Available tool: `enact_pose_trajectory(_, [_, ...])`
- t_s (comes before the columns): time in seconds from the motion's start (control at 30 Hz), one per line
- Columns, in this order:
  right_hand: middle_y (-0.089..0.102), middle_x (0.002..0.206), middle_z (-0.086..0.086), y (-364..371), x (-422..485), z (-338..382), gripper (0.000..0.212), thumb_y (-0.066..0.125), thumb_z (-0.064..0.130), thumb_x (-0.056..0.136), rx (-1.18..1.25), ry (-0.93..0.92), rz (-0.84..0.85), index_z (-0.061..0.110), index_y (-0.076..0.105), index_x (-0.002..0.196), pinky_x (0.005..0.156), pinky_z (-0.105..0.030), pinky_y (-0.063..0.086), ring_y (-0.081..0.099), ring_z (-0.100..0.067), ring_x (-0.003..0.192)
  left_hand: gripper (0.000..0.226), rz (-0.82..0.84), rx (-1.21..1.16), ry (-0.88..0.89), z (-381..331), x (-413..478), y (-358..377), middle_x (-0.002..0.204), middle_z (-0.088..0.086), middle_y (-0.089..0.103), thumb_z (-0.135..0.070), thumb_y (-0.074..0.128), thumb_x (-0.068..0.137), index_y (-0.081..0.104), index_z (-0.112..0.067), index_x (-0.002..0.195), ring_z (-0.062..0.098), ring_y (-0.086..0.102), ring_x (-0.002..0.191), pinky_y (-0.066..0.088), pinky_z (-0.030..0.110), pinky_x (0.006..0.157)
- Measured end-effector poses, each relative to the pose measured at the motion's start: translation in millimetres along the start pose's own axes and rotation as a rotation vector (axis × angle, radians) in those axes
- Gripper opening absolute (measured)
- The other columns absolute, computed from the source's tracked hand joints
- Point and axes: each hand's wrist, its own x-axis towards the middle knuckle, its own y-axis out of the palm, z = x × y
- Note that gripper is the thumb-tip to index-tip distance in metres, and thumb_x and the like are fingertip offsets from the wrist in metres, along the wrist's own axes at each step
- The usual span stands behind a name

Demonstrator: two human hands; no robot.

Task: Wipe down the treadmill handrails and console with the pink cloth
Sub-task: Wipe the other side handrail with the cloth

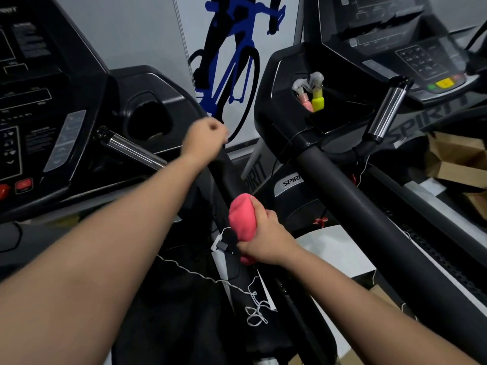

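The pink cloth [241,219] is bunched in my right hand [263,239], which grips it and presses it against the black right handrail [238,283] of the left treadmill, about halfway down. My left hand [207,137] is a slightly blurred fist, curled round the upper end of that same handrail, beside the cup holder. The left treadmill's console [34,106], with its buttons and red stop key, lies to the left of both arms.
A second treadmill stands to the right, with a thick black handrail [369,206] and a pink and a yellow spray bottle [315,100] in its cup holder. Chrome pulse grips [134,151] jut from both consoles. White string [210,280] hangs over the rail; cardboard boxes [458,159] lie far right.
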Motion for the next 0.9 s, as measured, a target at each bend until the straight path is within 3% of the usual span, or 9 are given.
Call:
enact_pose_trajectory(0.17, [0.052, 0.123, 0.001, -13, 9, -11, 0.098, 0.077, 0.052, 0.065, 0.401, 0.095, 0.120, 0.028, 0.023, 0.143, 0.097, -0.028, 0.043, 0.055, -0.014, 0.107, 0.016, 0.212, 0.088, 0.110, 8, -36, 55, 0.068, -0.013, 0.063, -0.017, 0.055, 0.086, 0.067, -0.018, 0.075, 0.012, 0.061, 0.076, 0.047, 0.028, 0.077])
enact_pose_trajectory(0.3, [0.055, 0.121, 0.004, -13, 4, -18, 0.118, 0.070, 0.073, 0.045, 0.431, 0.183, 0.179, 0.025, 0.028, 0.144, 0.099, -0.034, 0.046, 0.059, -0.012, 0.106, 0.016, 0.235, 0.146, 0.140, 38, -47, 67, 0.075, -0.012, 0.066, -0.017, 0.058, 0.085, 0.069, -0.022, 0.075, 0.013, 0.062, 0.083, 0.047, 0.032, 0.089])
enact_pose_trajectory(0.4, [0.054, 0.118, 0.001, -18, -2, -17, 0.108, 0.071, 0.067, 0.055, 0.290, 0.280, 0.206, 0.017, 0.028, 0.140, 0.092, -0.029, 0.044, 0.056, -0.017, 0.104, 0.014, 0.223, 0.323, 0.241, 46, -52, 72, 0.087, -0.009, 0.071, -0.022, 0.060, 0.084, 0.073, -0.022, 0.080, 0.016, 0.056, 0.091, 0.041, 0.031, 0.090])
enact_pose_trajectory(0.5, [0.052, 0.113, -0.005, -14, 2, 3, 0.097, 0.073, 0.051, 0.064, 0.138, 0.277, 0.079, 0.013, 0.023, 0.138, 0.088, -0.031, 0.045, 0.054, -0.023, 0.102, 0.015, 0.193, 0.399, 0.286, 46, -50, 73, 0.095, -0.010, 0.070, -0.023, 0.057, 0.087, 0.072, -0.025, 0.083, 0.016, 0.053, 0.099, 0.035, 0.030, 0.090])
enact_pose_trajectory(0.6, [0.045, 0.128, -0.012, -6, 6, 19, 0.103, 0.072, 0.042, 0.065, 0.060, 0.199, -0.039, 0.019, 0.012, 0.145, 0.091, -0.035, 0.045, 0.053, -0.030, 0.113, 0.022, 0.186, 0.508, 0.318, 46, -50, 75, 0.104, -0.014, 0.068, -0.023, 0.049, 0.092, 0.069, -0.028, 0.090, 0.015, 0.050, 0.105, 0.029, 0.031, 0.092])
enact_pose_trajectory(0.67, [0.042, 0.130, -0.012, -6, 3, 13, 0.104, 0.072, 0.041, 0.065, 0.092, 0.158, -0.032, 0.025, 0.009, 0.146, 0.091, -0.037, 0.046, 0.053, -0.031, 0.112, 0.025, 0.199, 0.544, 0.321, 44, -50, 75, 0.103, -0.016, 0.067, -0.023, 0.045, 0.092, 0.068, -0.030, 0.088, 0.013, 0.049, 0.105, 0.028, 0.031, 0.093])
enact_pose_trajectory(0.8, [0.045, 0.127, -0.004, -15, -18, -12, 0.104, 0.076, 0.045, 0.064, 0.180, 0.088, 0.087, 0.035, 0.012, 0.144, 0.089, -0.031, 0.046, 0.054, -0.019, 0.105, 0.026, 0.221, 0.610, 0.337, 43, -53, 75, 0.099, -0.017, 0.067, -0.025, 0.044, 0.090, 0.068, -0.032, 0.085, 0.014, 0.048, 0.104, 0.026, 0.030, 0.093])
enact_pose_trajectory(0.9, [0.052, 0.102, 0.010, -23, -26, -20, 0.094, 0.078, 0.041, 0.069, 0.322, 0.111, 0.186, 0.026, 0.021, 0.142, 0.073, -0.016, 0.043, 0.053, -0.002, 0.088, 0.027, 0.207, 0.626, 0.328, 42, -56, 79, 0.099, -0.015, 0.068, -0.024, 0.044, 0.090, 0.070, -0.031, 0.087, 0.015, 0.048, 0.105, 0.027, 0.030, 0.093])
